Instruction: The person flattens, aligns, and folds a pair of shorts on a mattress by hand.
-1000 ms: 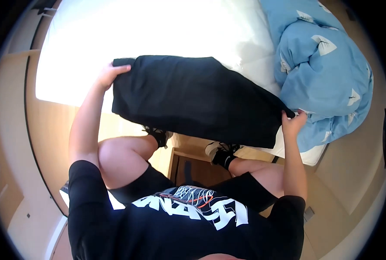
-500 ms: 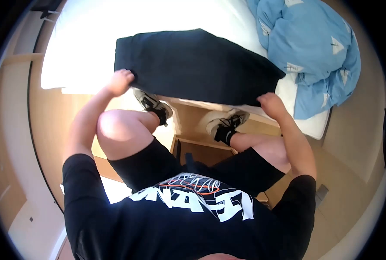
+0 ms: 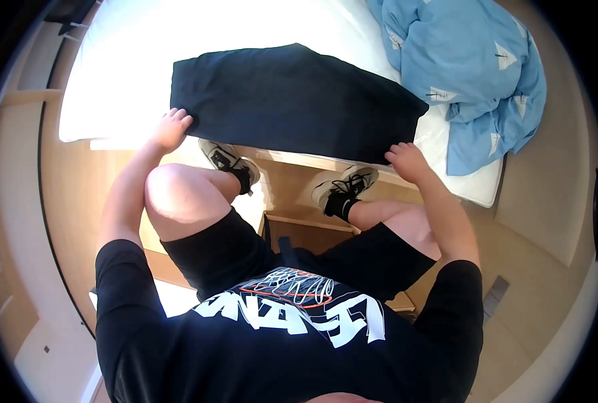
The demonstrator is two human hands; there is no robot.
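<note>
A black garment (image 3: 292,101) lies spread on the white bed (image 3: 131,74), its near edge running along the front of the mattress. It looks folded flat, with a blunt peak on its far side; the exact kind is not clear. At the garment's near left corner, my left hand (image 3: 171,130) has its fingers curled on the cloth. My right hand (image 3: 407,162) pinches the near right corner. Between the two hands the dark fabric lies mostly smooth.
A rumpled blue quilt (image 3: 467,60) with white tree patches is heaped on the bed's right side. My shoes (image 3: 228,163) stand under the bed's front edge, knees apart. Below, between my legs, a wooden box-like compartment (image 3: 306,232) shows. A wall runs along the right.
The view has shifted a little, so the bed, garment and quilt appear slightly further left. Both hands stay at the garment's near corners.
</note>
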